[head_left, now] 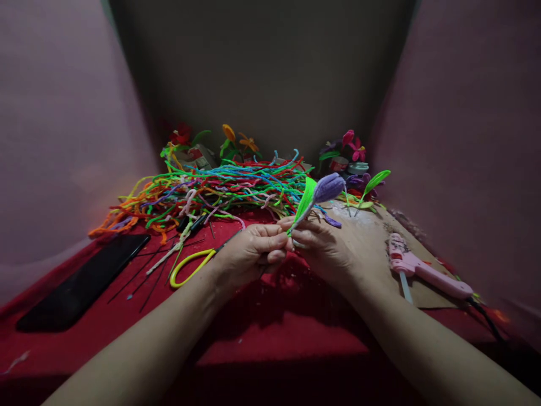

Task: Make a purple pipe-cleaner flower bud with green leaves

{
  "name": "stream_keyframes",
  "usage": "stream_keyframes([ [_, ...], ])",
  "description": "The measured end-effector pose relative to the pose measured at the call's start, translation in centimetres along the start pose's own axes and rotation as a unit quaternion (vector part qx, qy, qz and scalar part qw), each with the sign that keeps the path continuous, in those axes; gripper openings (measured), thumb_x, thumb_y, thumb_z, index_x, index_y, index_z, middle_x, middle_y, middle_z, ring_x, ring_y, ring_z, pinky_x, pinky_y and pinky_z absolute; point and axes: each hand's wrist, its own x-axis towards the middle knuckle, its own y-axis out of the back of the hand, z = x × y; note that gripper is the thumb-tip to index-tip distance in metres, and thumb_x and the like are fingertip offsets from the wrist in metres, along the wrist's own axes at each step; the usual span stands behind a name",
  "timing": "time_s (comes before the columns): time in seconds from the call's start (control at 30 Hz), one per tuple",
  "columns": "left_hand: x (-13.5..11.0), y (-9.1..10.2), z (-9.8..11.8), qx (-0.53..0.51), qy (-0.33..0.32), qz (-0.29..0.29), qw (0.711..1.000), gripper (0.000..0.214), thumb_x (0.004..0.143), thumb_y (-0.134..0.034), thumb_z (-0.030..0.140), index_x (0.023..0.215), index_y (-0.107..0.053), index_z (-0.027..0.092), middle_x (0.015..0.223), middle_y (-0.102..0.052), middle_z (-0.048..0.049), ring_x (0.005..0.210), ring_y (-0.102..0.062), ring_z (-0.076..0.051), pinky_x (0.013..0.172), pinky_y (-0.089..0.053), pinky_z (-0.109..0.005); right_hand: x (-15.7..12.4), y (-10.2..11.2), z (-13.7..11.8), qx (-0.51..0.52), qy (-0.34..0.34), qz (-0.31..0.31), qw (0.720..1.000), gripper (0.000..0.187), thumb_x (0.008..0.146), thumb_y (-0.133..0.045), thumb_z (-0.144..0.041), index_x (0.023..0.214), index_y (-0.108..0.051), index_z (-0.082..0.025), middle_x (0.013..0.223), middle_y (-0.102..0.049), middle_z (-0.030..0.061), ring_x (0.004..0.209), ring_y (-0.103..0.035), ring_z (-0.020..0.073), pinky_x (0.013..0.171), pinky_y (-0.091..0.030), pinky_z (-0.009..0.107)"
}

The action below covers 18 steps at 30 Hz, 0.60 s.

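Observation:
A pipe-cleaner flower with a purple bud (328, 186) and a bright green leaf (305, 203) tilts up to the right above the red cloth. My left hand (249, 251) is closed in a pinch on the lower end of its stem. My right hand (323, 246) is closed on the same stem just right of the left fingers, thumb against the base of the leaf. The two hands touch at the fingertips.
A heap of coloured pipe cleaners (211, 194) lies behind the hands, with finished flowers (354, 149) along the back. Yellow-handled scissors (192, 266), thin wires and a black slab (84, 282) lie left. A pink glue gun (422, 270) rests on cardboard (372, 237) at right.

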Motion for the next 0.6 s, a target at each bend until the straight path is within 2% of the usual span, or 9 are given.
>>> stream_keyframes([
  [0.1, -0.1, -0.4, -0.2, 0.204, -0.077, 0.076, 0.973, 0.026, 0.078, -0.056, 0.036, 0.066, -0.058, 0.014, 0.05, -0.042, 0.0038, 0.043, -0.031, -0.005, 0.043, -0.023, -0.019, 0.3, 0.1, 0.4, -0.005, 0.033, 0.044, 0.998, 0.013, 0.062, -0.07, -0.023, 0.075, -0.07, -0.023, 0.072, -0.064, -0.0014, 0.066, -0.052, 0.0127, 0.066, -0.04, 0.029],
  [0.13, -0.1, -0.5, -0.5, 0.296, -0.13, 0.119, 0.939, 0.024, 0.08, -0.053, 0.034, 0.068, -0.06, 0.015, 0.053, -0.048, 0.0024, 0.046, -0.037, -0.007, 0.047, -0.029, -0.02, 0.3, 0.1, 0.5, -0.013, 0.042, 0.057, 0.997, 0.011, 0.063, -0.069, -0.023, 0.074, -0.07, -0.023, 0.071, -0.064, -0.001, 0.067, -0.053, 0.0136, 0.067, -0.04, 0.03],
  [0.23, -0.1, -0.7, -1.5, 0.511, -0.261, 0.211, 0.791, 0.019, 0.082, -0.051, 0.029, 0.088, -0.065, 0.018, 0.074, -0.064, -0.0037, 0.066, -0.054, -0.014, 0.064, -0.039, -0.024, 0.2, -0.1, 0.6, -0.05, 0.057, 0.095, 0.993, 0.01, 0.066, -0.068, -0.024, 0.075, -0.071, -0.023, 0.073, -0.065, 0.0004, 0.07, -0.053, 0.0155, 0.068, -0.04, 0.031],
  [0.27, -0.1, -0.8, -1.8, 0.551, -0.276, 0.218, 0.757, 0.021, 0.083, -0.05, 0.029, 0.094, -0.064, 0.018, 0.081, -0.067, -0.0055, 0.071, -0.057, -0.016, 0.067, -0.039, -0.026, 0.1, -0.1, 0.6, -0.059, 0.059, 0.107, 0.991, 0.01, 0.066, -0.068, -0.025, 0.075, -0.071, -0.023, 0.073, -0.065, 0.0004, 0.068, -0.052, 0.0153, 0.066, -0.04, 0.031],
  [0.33, -0.1, -0.9, -2.1, 0.583, -0.274, 0.229, 0.73, 0.023, 0.083, -0.049, 0.027, 0.097, -0.064, 0.017, 0.085, -0.068, -0.0077, 0.073, -0.059, -0.017, 0.068, -0.04, -0.027, 0.0, -0.1, 0.7, -0.06, 0.061, 0.122, 0.989, 0.01, 0.066, -0.068, -0.024, 0.075, -0.071, -0.023, 0.072, -0.064, -0.0002, 0.063, -0.05, 0.0137, 0.061, -0.038, 0.029],
  [0.4, -0.1, -1.1, -1.8, 0.547, -0.252, 0.236, 0.762, 0.019, 0.082, -0.05, 0.025, 0.09, -0.065, 0.016, 0.078, -0.067, -0.0061, 0.068, -0.058, -0.016, 0.065, -0.04, -0.026, 0.0, 0.0, 0.8, -0.044, 0.053, 0.122, 0.99, 0.01, 0.066, -0.068, -0.023, 0.076, -0.071, -0.022, 0.07, -0.063, -0.0006, 0.059, -0.048, 0.012, 0.057, -0.035, 0.028],
  [0.47, -0.2, -1.1, -1.2, 0.454, -0.204, 0.212, 0.841, 0.016, 0.08, -0.052, 0.025, 0.076, -0.065, 0.016, 0.062, -0.062, -0.0015, 0.055, -0.052, -0.012, 0.056, -0.038, -0.023, 0.1, 0.2, 0.9, -0.025, 0.04, 0.117, 0.992, 0.011, 0.067, -0.068, -0.024, 0.076, -0.07, -0.021, 0.068, -0.063, -0.0002, 0.057, -0.047, 0.0115, 0.054, -0.034, 0.027],
  [0.53, -0.2, -0.8, -0.4, 0.352, -0.131, 0.158, 0.913, 0.024, 0.081, -0.05, 0.029, 0.063, -0.06, 0.016, 0.048, -0.051, 0.0026, 0.042, -0.04, -0.008, 0.045, -0.031, -0.021, 0.3, 0.4, 1.1, -0.013, 0.03, 0.115, 0.993, 0.011, 0.067, -0.068, -0.026, 0.076, -0.07, -0.02, 0.068, -0.063, 0.0004, 0.056, -0.048, 0.0115, 0.053, -0.033, 0.027],
  [0.6, -0.1, -0.2, 0.4, 0.244, -0.044, 0.086, 0.965, 0.035, 0.082, -0.046, 0.036, 0.055, -0.055, 0.016, 0.04, -0.037, 0.006, 0.034, -0.024, -0.006, 0.037, -0.019, -0.021, 0.6, 0.6, 1.3, -0.007, 0.021, 0.113, 0.993, 0.012, 0.066, -0.068, -0.028, 0.074, -0.07, -0.019, 0.067, -0.063, 0.0016, 0.057, -0.048, 0.0123, 0.053, -0.034, 0.027],
])
